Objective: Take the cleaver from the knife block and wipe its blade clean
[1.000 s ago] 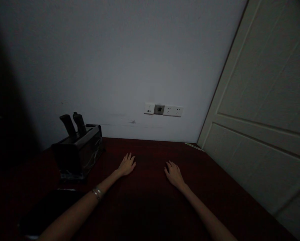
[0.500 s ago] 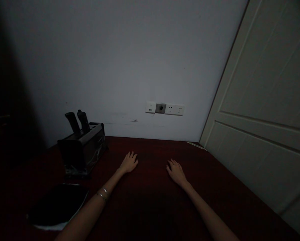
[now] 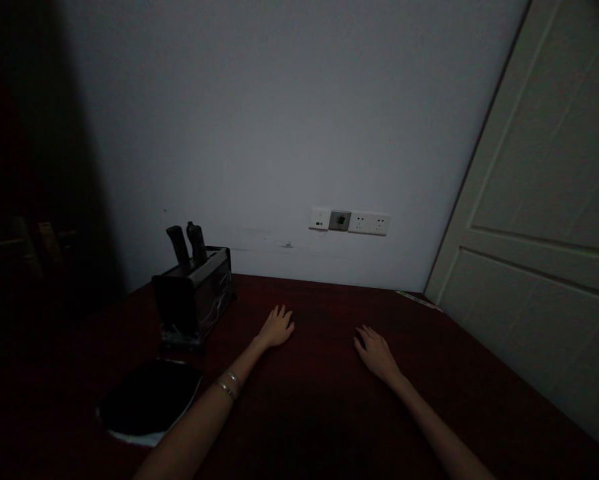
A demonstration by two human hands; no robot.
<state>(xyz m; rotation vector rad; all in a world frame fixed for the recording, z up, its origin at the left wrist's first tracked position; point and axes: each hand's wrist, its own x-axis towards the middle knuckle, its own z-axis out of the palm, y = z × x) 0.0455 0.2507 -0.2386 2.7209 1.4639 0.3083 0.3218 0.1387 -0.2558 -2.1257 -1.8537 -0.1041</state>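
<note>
The head view has turned left, so the black mat [image 3: 149, 400] shows more fully and dim metal handles [image 3: 48, 239] come further into sight.

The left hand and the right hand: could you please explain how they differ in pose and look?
The left hand has spread fingers, while the fingers of the right hand lie closer together. Silvery bracelets circle the left hand's forearm; none shows on the right hand's. The left hand is nearer the black holder than the right hand is. Both appear palm down on the dark red tabletop, holding nothing.
</note>
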